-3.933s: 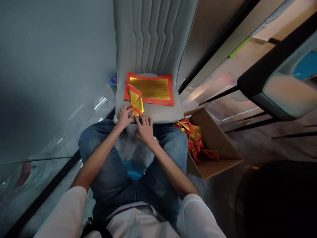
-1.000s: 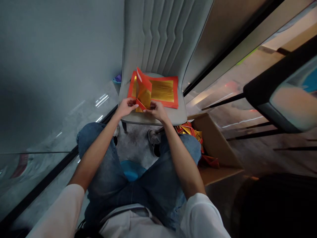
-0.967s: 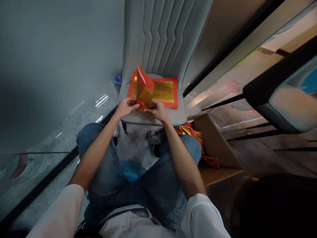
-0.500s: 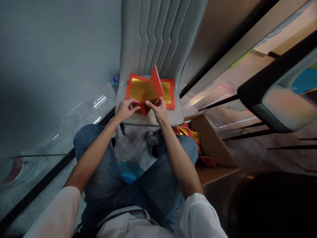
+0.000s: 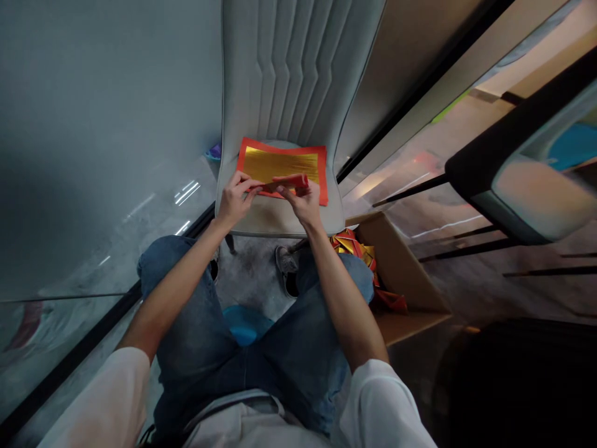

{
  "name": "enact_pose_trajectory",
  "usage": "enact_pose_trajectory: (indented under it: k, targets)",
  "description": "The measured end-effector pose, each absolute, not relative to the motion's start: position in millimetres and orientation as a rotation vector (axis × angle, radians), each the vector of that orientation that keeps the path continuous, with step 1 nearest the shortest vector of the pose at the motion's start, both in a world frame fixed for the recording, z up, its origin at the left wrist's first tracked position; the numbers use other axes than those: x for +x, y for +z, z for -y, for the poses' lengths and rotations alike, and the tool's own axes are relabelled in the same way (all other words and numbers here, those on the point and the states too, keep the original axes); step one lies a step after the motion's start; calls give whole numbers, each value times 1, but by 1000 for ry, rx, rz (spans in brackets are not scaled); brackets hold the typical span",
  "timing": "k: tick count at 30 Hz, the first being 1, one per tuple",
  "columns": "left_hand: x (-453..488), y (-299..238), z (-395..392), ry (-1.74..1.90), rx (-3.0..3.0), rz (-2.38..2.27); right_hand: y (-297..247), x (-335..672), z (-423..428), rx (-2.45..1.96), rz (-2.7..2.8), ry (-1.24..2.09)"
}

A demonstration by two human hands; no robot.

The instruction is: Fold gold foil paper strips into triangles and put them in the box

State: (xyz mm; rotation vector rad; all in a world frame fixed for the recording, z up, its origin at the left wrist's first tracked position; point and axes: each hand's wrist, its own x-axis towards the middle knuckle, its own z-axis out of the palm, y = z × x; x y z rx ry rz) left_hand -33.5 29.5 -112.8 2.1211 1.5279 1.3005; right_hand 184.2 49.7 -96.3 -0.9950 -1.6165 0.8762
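Note:
A partly folded red paper piece (image 5: pixel 285 184) lies nearly flat between my two hands, above the seat of a grey chair (image 5: pixel 280 219). My left hand (image 5: pixel 236 200) pinches its left end and my right hand (image 5: pixel 304 200) pinches its right end. Just behind it a stack of gold sheets with red borders (image 5: pixel 280 163) rests flat on the seat.
A cardboard box (image 5: pixel 401 267) with several folded red-and-gold pieces (image 5: pixel 359 252) stands on the floor to the right of my knee. A dark chair (image 5: pixel 522 168) with thin legs is at the far right. A glass wall runs along the left.
The folded piece stood upright with a flap raised a second ago; now the flap has swung over to the right and the piece is pressed nearly flat between my hands.

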Motion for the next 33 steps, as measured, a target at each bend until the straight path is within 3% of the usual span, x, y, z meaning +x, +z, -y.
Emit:
enact_pose_trajectory:
  k: [5,13,18,24,33]
  targets:
    - [-39,-133,-53,1173,2231,-1614,-89,208,-57,-1036,1980,615]
    - [-54,-175,-72,861,2268,-1535,-161,209,-52,-938,2463,574]
    - [-58,-164,-55,842,2287,-1545,-175,203,-39,-1024,2505,491]
    - [-59,-152,-10,661,2365,-1159,-172,190,-35,-1096,2486,506]
    - [-70,-191,-9,909,2317,-1065,-187,196,-44,-901,2252,600]
